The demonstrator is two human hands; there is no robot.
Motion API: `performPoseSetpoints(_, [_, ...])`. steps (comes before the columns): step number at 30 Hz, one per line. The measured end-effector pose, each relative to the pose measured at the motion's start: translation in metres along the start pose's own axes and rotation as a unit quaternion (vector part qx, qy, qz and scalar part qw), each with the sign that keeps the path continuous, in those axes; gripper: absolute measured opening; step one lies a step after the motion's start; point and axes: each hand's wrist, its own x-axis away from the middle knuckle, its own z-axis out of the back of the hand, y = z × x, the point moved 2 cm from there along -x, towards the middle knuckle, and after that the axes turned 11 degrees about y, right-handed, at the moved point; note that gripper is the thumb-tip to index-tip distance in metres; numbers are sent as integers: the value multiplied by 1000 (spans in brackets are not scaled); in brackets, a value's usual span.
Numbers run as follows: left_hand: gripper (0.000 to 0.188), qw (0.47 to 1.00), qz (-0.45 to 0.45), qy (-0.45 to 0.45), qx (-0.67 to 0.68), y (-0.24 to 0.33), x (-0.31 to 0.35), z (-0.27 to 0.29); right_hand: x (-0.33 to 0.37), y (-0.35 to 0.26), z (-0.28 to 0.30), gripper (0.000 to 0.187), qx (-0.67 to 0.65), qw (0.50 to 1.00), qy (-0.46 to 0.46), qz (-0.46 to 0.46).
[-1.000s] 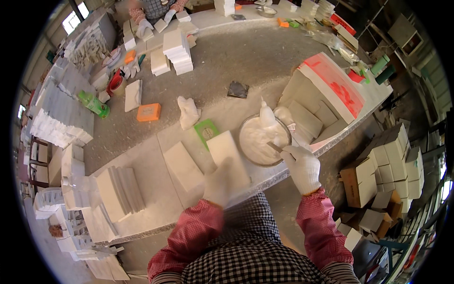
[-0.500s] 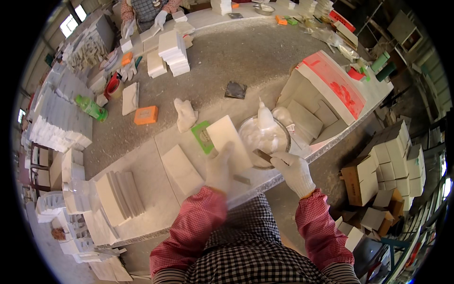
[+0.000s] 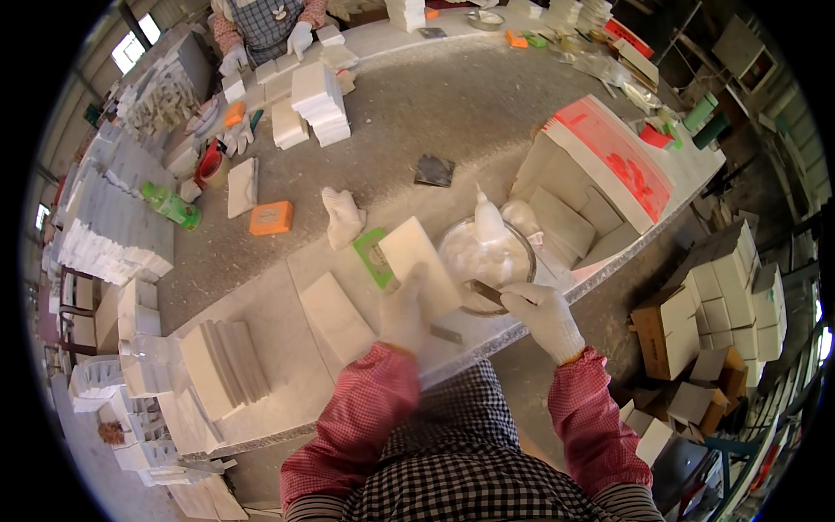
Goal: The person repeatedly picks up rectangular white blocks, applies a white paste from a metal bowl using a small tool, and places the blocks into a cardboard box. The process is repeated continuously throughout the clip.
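My gloved left hand (image 3: 405,311) is closed on the lower left edge of a white marble tile (image 3: 416,247), which lies tilted over a green block (image 3: 372,258). Between my right hand's (image 3: 546,322) gloved fingers is a putty knife (image 3: 487,293), its blade at the near rim of a round bowl (image 3: 531,252). White paste fills the bowl, and a white squeeze bottle (image 3: 489,228) with a pointed nozzle stands in it. Another tile (image 3: 335,311) lies flat left of my left hand. A flat grey strip (image 3: 446,334) rests near the table's edge.
Upright tiles (image 3: 228,361) stand in a row at the left. A red and white carton (image 3: 600,170) lies open on the right, beyond the bowl. Farther off are a crumpled glove (image 3: 343,217), an orange block (image 3: 271,218) and a green bottle (image 3: 170,205). Across the table a co-worker (image 3: 270,30) handles tiles.
The knife has shifted slightly right and down with my right hand. My left hand stays on the tile. The co-worker's hands have moved a little, and the whole view has shifted slightly.
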Motion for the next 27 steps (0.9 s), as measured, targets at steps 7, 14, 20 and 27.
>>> performPoseSetpoints(7, [32,999,33,7,17,5,10,-5,13,1,-9,27,-149,987,25,-58])
performPoseSetpoints(14, [28,998,39,9,41,-1,4,1,29,0,-30,27,-173,980,57,-79])
performPoseSetpoints(20, [29,999,27,17,29,-8,-4,7,35,-6,-39,27,-150,983,85,-56])
performPoseSetpoints(27, [31,998,45,25,44,-6,-2,4,37,-3,-45,24,-94,986,137,23])
